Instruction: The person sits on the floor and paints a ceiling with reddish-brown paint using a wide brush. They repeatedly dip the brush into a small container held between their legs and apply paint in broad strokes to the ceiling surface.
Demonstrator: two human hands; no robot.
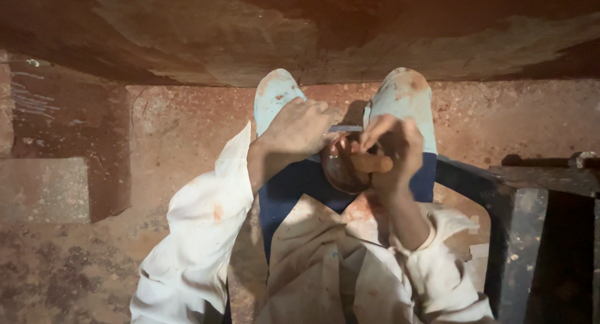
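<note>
I look down at my lap, in white stained sleeves and dark blue trousers, with pale blue boots on a reddish floor. My left hand is closed around the handle of a thin metal blade that points right. My right hand grips a small round dark-brown object held between my knees; a fingertip wrapped in something tan presses on it. The blade's tip meets the top of the round object under my right fingers.
A dark metal stand or box sits close at my right. A grey concrete block lies at the left by a reddish slab. A rust-stained wall rises just beyond my boots.
</note>
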